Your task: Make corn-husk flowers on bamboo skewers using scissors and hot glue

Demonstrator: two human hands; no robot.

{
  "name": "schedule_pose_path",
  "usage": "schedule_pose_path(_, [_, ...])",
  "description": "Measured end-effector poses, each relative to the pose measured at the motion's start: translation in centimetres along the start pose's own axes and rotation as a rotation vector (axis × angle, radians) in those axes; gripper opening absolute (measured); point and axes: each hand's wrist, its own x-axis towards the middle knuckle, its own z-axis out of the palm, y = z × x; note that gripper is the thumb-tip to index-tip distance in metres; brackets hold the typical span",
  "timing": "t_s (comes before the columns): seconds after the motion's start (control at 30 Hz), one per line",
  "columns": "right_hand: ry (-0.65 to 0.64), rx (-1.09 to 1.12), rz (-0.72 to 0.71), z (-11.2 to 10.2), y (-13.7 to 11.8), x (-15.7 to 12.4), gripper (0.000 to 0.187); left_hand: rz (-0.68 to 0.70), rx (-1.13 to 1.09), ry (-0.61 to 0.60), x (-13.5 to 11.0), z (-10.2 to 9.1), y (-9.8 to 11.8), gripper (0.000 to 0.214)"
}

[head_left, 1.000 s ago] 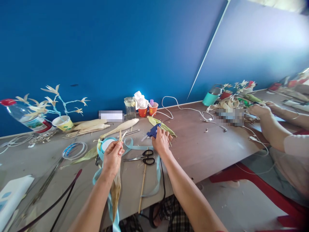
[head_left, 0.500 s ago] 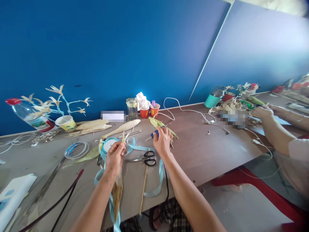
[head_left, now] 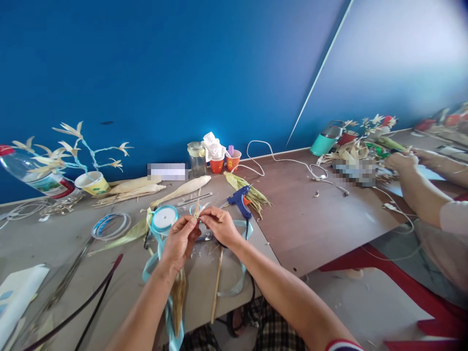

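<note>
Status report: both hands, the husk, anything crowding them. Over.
Left hand and right hand both pinching dried husk. Glue gun just beyond right hand, untouched. Ribbon spool beside left.

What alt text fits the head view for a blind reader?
The left hand and right hand pinch a dried husk strip over a cluttered table; a blue glue gun rests just beyond, another person's arm at right.
</note>
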Motion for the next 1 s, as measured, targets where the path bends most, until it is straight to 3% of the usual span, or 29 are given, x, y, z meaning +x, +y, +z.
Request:
schedule_pose_path(0.2, [0.0, 0.158, 0.012, 0.3, 0.6, 0.1, 0.017, 0.033, 0.079, -0.005, 0.1, -0.2, -0.3, 0.028])
schedule_pose_path(0.53, [0.111, -0.003, -0.189, 0.6, 0.8, 0.0, 0.01, 0.12, 0.289, 0.026, 0.6, -1.4, -1.4, 0.028])
schedule_pose_path(1.0, [0.044, 0.075, -0.145, 0.4, 0.4, 0.0, 0.01, 0.04, 0.209, 0.006, 0.4, -0.4, -0.3, 0.033])
